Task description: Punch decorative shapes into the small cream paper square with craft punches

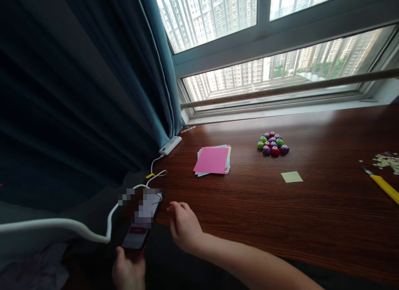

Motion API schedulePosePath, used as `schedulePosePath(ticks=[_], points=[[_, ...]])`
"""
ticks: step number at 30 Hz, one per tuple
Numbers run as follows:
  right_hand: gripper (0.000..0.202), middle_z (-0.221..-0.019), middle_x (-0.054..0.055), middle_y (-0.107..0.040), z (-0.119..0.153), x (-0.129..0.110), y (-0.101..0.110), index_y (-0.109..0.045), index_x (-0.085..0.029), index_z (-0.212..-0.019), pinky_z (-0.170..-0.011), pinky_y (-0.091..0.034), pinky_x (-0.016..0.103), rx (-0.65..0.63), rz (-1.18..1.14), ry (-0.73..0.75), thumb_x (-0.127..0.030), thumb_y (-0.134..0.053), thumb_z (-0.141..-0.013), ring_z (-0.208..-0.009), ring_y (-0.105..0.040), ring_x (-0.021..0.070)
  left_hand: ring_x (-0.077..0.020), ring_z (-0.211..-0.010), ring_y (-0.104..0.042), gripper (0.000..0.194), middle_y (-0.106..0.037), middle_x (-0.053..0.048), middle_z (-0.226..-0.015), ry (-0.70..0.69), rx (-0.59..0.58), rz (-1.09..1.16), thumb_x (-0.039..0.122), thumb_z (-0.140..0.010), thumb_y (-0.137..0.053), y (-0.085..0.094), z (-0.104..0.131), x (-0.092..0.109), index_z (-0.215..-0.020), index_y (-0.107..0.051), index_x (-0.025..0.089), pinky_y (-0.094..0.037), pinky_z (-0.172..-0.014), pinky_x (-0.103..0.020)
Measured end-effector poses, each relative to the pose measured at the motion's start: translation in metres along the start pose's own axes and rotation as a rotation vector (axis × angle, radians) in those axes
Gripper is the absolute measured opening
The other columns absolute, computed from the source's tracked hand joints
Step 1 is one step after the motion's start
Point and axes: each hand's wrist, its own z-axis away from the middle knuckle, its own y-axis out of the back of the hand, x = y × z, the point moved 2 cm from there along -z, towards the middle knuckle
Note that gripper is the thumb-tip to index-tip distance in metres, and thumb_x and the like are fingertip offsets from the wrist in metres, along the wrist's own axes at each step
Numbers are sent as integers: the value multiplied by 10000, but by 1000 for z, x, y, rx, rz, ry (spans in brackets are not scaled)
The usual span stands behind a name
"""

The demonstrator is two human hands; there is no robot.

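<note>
My left hand (129, 269) grips the lower end of a smartphone (137, 239), thumb along its edge. The phone tilts up at the desk's left front corner, its screen lit and partly pixelated. A white cable (112, 215) runs beside its far end. Just right of the phone, my right hand (184, 226) hovers by the desk's front edge, empty, its fingers loosely bent and the thumb apart from them. Beyond it lies a stack of coloured paper squares (212, 160), pink on top.
On the brown desk (249, 206) are a cluster of purple, red and green beads (272, 143), a pale yellow paper square (291, 177), a yellow craft knife (385, 188) and small pale pieces (386, 162). A white power strip (170, 145) sits by the blue curtain (149, 73).
</note>
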Motion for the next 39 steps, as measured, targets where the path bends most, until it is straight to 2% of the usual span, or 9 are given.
schedulePosePath(ticks=[4,7,10,15,20,25,32,39], points=[[531,-1129,70,-549,0,-1,0,-385,-126,-1250,-988,-354,319,50,12,50,-34,-420,-728,-1132,-389,186,-134,-595,-552,240,-586,2,-703,-92,60,-17,201,-879,-376,-5,31,6,-990,-588,193,-481,-581,-253],[521,-1142,73,-544,0,0,-2,-408,-129,-1241,-1006,-330,340,74,35,31,-33,-419,-729,-1164,-357,200,-126,-578,-536,228,-564,6,-663,-81,59,25,184,-877,-376,-11,50,6,-868,-604,174,-461,-535,-230],[491,-1160,89,-520,-1,2,-5,-456,-144,-1209,-998,-326,369,70,84,9,-40,-421,-731,-1169,-354,218,-133,-608,-542,240,-568,8,-662,-44,73,28,201,-884,-367,-14,60,1,-872,-605,173,-466,-586,-245],[514,-1157,79,-520,-2,3,-5,-474,-171,-1196,-997,-288,396,53,162,-17,-27,-441,-704,-1177,-333,228,-137,-606,-542,194,-569,8,-664,-14,102,5,224,-869,-415,-13,64,-5,-874,-601,168,-455,-592,-256],[522,-1143,52,-547,-2,3,-5,-462,-184,-1190,-1003,-205,479,13,212,-30,-32,-435,-691,-1182,-319,264,-119,-584,-534,197,-561,13,-656,1,100,9,202,-878,-403,-17,68,-3,-837,-591,159,-442,-555,-232],[524,-1120,48,-566,-2,2,-5,-461,-186,-1184,-995,-179,508,-8,224,-45,-42,-427,-681,-1187,-309,290,-118,-584,-539,198,-566,11,-658,9,111,15,203,-884,-400,-20,71,-1,-817,-579,153,-434,-537,-226],[514,-1157,34,-538,0,3,0,-460,-200,-1190,-1006,-196,460,74,171,-56,-36,-410,-706,-1153,-343,249,-120,-601,-538,190,-571,8,-680,27,136,39,200,-878,-415,-21,74,1,-797,-581,156,-441,-567,-232],[424,-1043,-4,-600,7,7,0,-529,-220,-1067,-1001,-190,410,99,121,0,-36,-426,-699,-1104,-393,214,-118,-596,-518,168,-540,5,-667,-22,155,13,215,-870,-432,-24,76,2,-816,-573,142,-431,-564,-241]])
